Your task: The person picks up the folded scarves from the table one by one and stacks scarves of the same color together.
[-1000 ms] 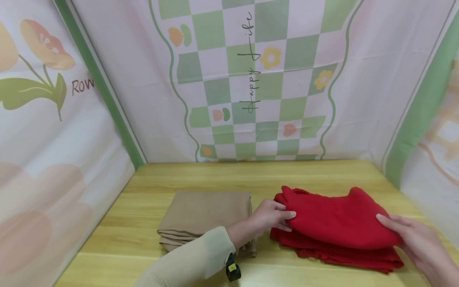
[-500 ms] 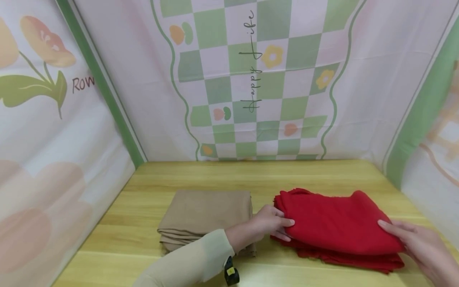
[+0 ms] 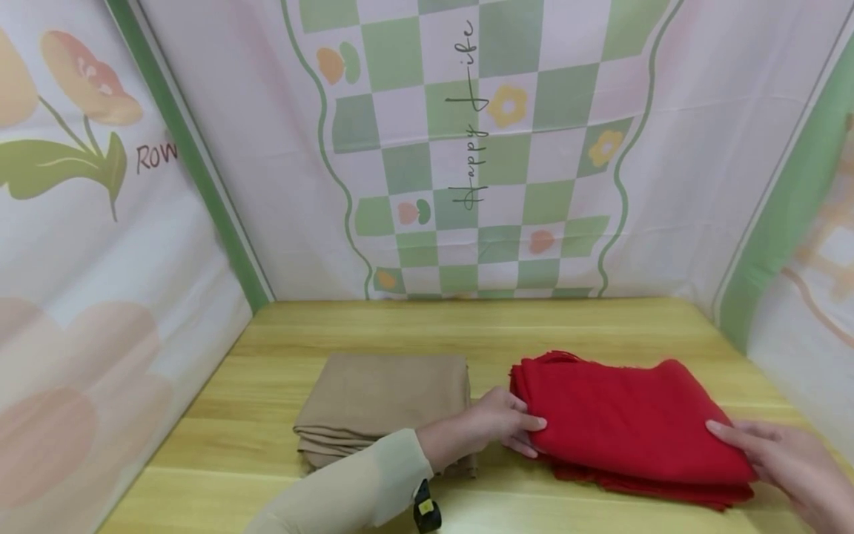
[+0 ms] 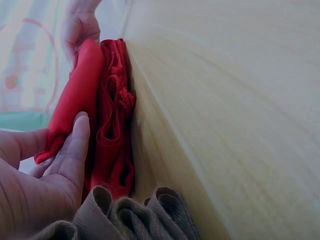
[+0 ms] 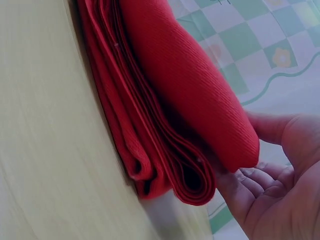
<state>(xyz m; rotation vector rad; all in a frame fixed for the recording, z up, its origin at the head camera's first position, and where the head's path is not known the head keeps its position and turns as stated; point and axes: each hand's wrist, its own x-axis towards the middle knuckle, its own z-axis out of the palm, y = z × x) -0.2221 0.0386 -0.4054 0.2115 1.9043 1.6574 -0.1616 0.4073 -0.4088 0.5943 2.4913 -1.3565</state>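
A folded red cloth (image 3: 634,423) lies in several layers at the right of the table. My left hand (image 3: 500,421) pinches the left edge of its top fold, thumb above and fingers beneath. At the opposite edge my right hand (image 3: 780,456) grips the same fold, its thumb on top. The left wrist view shows the red fold (image 4: 80,100) lifted slightly off the layers below. In the right wrist view, the rounded end of the fold (image 5: 200,95) sits between thumb and fingers. Left of it rests a folded beige cloth (image 3: 387,389), partly hidden by my left forearm.
The wooden table (image 3: 414,322) carries both cloths. Printed fabric walls stand around it: a checked panel (image 3: 494,163) at the back, a flowered one (image 3: 100,259) on the left, and another with a green band (image 3: 767,245) on the right.
Both hands have moved down and slightly toward me with the red fold. The fold now lies flatter over the layers beneath. The beige cloth has stayed put.
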